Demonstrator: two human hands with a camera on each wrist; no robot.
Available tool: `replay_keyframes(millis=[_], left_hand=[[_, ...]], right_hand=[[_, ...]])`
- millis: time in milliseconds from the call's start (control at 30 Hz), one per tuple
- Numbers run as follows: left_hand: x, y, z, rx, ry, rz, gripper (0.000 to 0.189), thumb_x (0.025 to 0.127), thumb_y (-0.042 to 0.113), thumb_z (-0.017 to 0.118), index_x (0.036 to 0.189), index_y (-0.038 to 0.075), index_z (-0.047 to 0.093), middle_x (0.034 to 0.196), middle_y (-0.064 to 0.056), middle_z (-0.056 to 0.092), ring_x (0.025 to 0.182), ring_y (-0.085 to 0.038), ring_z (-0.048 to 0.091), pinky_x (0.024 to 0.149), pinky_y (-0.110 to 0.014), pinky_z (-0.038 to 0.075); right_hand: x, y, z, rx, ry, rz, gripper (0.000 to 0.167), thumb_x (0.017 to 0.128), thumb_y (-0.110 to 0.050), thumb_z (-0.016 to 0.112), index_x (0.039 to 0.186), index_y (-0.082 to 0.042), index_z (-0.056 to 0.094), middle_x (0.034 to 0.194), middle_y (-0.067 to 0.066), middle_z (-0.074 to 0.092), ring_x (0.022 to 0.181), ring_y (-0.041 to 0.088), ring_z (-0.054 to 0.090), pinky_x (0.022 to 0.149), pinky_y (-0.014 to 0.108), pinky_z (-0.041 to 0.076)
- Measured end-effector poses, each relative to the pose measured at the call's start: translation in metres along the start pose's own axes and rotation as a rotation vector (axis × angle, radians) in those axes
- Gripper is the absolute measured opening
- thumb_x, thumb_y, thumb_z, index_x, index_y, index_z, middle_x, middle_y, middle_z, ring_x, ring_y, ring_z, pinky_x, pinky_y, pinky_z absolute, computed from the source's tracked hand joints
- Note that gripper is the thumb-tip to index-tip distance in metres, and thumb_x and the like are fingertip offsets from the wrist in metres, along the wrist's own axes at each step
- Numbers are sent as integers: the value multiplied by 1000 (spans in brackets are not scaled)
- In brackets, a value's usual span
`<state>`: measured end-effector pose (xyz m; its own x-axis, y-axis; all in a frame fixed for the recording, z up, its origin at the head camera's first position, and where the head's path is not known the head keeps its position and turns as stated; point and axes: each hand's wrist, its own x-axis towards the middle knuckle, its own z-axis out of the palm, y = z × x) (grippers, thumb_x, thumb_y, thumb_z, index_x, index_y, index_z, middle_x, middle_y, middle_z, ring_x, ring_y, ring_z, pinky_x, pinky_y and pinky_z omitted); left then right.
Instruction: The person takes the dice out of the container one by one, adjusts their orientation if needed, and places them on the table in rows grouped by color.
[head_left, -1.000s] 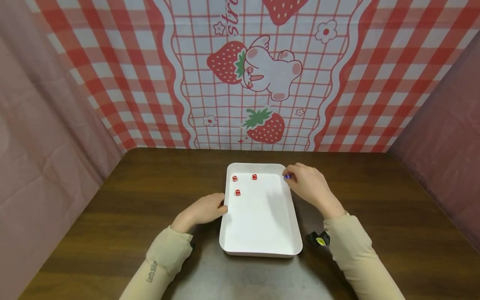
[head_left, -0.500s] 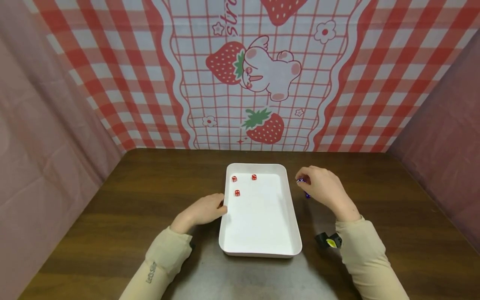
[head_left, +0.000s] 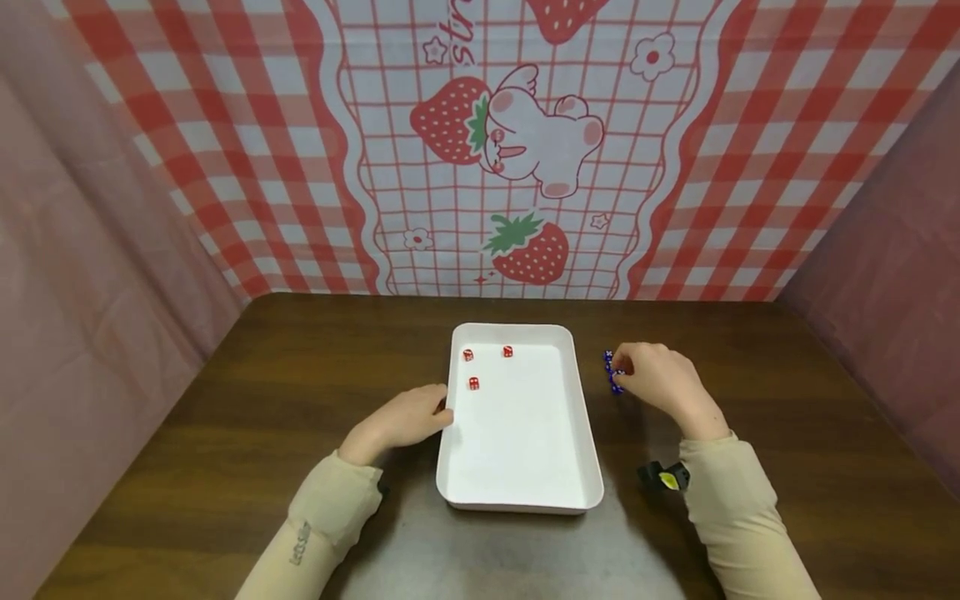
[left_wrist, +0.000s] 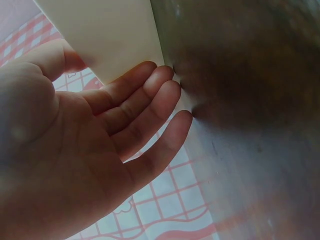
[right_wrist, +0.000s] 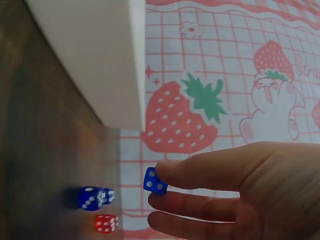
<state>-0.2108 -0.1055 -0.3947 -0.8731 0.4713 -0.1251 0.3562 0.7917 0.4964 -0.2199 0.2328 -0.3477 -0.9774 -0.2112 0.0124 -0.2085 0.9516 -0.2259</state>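
Note:
My right hand (head_left: 663, 379) is just right of the white tray (head_left: 521, 505). Thumb and forefinger pinch a blue die (right_wrist: 155, 181), plain in the right wrist view. Below it on the table lie blue dice (right_wrist: 90, 198), one partly behind another, and a red die (right_wrist: 106, 223). The head view shows blue dice (head_left: 608, 357) beside the fingertips. At the tray's left wall my left hand (head_left: 401, 417) grips the edge, thumb over the rim and fingers outside. In the left wrist view those fingertips (left_wrist: 185, 120) reach the tabletop. Three red dice (head_left: 474, 383) sit inside the tray's far left part.
The brown wooden table (head_left: 300, 367) runs back to a red checked strawberry cloth (head_left: 532, 250). Pink cloth (head_left: 97, 317) hangs at both sides. Under the right forearm a black wrist strap (head_left: 663, 477) shows.
My right hand has moved from the tray's far right corner out to the right and nearer, over the table. Blue dice there are now uncovered. The left hand and red dice stay put.

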Motion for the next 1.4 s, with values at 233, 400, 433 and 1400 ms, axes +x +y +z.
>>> replay_keyframes(millis=[233,400,433,1400], left_hand=[[-1,1,-2,23,5,-4,12,88,21,50,81,11,49,78,-2,49,74,-17,45,68,-32,37],[-2,1,-2,12,3,-15,12,88,22,50,82,12,49,80,-2,50,74,-17,45,69,-32,37],[-2,1,-2,7,2,-17,11,88,22,50,82,12,50,80,-2,50,75,-17,46,70,-32,38],[-1,2,0,18,8,4,10,88,20,49,85,11,51,86,-3,53,78,-17,46,72,-33,39]], right_hand=[[3,6,9,-22,-36,7,11,77,-17,64,85,-10,60,73,2,58,66,17,51,57,38,43],[4,9,15,-12,-58,19,12,77,-16,64,80,-9,55,68,2,53,63,18,48,54,34,38],[5,10,16,-10,-63,24,12,77,-16,64,79,-9,55,67,3,52,63,18,48,54,34,38],[3,15,22,8,-114,72,23,75,-19,69,72,-10,47,64,3,47,61,18,45,52,33,34]])
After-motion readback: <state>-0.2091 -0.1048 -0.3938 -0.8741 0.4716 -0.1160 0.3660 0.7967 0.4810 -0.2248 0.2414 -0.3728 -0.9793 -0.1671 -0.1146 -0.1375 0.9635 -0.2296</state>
